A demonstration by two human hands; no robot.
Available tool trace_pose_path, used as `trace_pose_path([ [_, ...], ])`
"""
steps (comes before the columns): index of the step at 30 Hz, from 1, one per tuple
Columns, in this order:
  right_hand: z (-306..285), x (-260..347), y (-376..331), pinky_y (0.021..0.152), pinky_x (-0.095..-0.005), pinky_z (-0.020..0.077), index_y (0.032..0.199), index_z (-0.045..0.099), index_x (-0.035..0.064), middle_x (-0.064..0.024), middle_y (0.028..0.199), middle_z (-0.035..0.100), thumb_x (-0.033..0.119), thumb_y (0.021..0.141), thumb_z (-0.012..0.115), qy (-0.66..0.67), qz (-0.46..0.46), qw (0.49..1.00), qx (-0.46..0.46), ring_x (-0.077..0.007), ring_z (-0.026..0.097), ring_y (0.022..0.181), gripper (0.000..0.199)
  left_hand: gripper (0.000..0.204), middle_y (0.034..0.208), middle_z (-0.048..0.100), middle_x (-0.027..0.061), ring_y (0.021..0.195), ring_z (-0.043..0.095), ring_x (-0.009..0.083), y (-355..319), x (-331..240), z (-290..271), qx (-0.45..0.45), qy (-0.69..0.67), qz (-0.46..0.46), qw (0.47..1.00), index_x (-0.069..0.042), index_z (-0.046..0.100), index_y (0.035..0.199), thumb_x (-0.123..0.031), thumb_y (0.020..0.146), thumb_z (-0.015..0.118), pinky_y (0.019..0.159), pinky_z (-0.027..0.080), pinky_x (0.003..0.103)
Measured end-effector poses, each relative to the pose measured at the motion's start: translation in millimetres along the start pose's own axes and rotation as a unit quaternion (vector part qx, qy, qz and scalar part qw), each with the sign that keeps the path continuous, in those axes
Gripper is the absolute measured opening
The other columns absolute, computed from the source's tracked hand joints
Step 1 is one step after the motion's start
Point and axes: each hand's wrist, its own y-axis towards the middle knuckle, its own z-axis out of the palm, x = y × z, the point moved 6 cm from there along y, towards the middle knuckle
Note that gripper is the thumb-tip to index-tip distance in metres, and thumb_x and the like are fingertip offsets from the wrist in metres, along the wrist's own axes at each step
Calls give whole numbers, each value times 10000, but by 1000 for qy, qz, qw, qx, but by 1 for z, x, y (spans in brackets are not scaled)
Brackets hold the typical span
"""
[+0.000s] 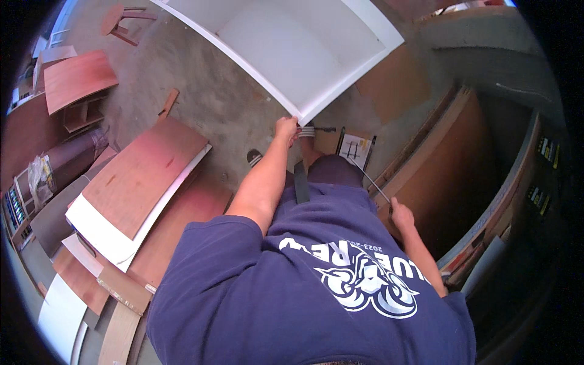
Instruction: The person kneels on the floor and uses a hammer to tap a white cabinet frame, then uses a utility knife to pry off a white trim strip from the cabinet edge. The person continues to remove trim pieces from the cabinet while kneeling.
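Note:
A white open-fronted cabinet box (348, 83) stands tilted toward me, one corner pointing at my body. My left hand (287, 129) is closed around that near corner, arm stretched forward. Down at my right side, my right hand (402, 217) is wrapped round the end of a long, thin metal rod (368, 177). The rod slants forward and left; its held end is hidden in my fist, so I cannot tell its exact kind. Just beyond the rod's tip lies a flat piece with a printed picture (354, 150).
On the left, plywood sheets (146, 173) and a white board (106, 234) are stacked. Brown panels (441, 158) lean along the right. A wooden stool (121, 23) stands at the far left, and a small piece of wood (169, 103) rests on the concrete floor (213, 97).

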Motion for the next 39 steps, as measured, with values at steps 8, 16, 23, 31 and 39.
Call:
trace_pose_path([
  [8, 8, -11, -12, 874, -570, 467, 1111, 518, 54, -334, 1041, 644, 182, 933, 497, 157, 72, 985, -23, -520, 606, 1024, 221, 274, 1075, 664, 142, 914, 664, 301, 21, 25, 5, 75, -74, -16, 994, -24, 561, 1173, -215, 978, 577, 659, 488, 473],
  [16, -29, -9, -1, 793, -555, 469, 1028, 539, 37, -309, 951, 654, 196, 915, 587, 212, 81, 962, -154, -517, 609, 965, 201, 208, 941, 701, 119, 898, 687, 316, 25, 41, -4, 19, -34, -153, 987, -67, 668, 895, -254, 852, 589, 808, 474, 578],
  [23, -107, 38, 18, 732, -495, 489, 964, 592, 45, -227, 842, 677, 226, 892, 645, 289, 57, 866, -404, -431, 654, 821, 202, 385, 1127, 697, 209, 1015, 670, 381, -36, -11, -95, -2, 415, 164, 895, -22, 706, 1034, -357, 866, 618, 872, 510, 489],
  [31, -201, 249, 53, 698, -405, 487, 925, 575, 20, -121, 761, 594, 214, 838, 697, 392, -94, 745, -532, -261, 569, 702, 245, 456, 946, 714, 220, 927, 693, 384, -20, -1, -387, -136, 357, 172, 908, -21, 742, 932, -446, 819, 620, 823, 531, 469],
  [39, -216, 521, 50, 672, -417, 529, 953, 620, 68, -179, 821, 691, 212, 797, 761, 255, -286, 830, -406, -337, 700, 764, 255, 393, 1042, 691, 262, 1003, 664, 401, -32, 70, -646, -303, 261, 145, 905, 18, 717, 944, -349, 876, 593, 899, 498, 480],
])
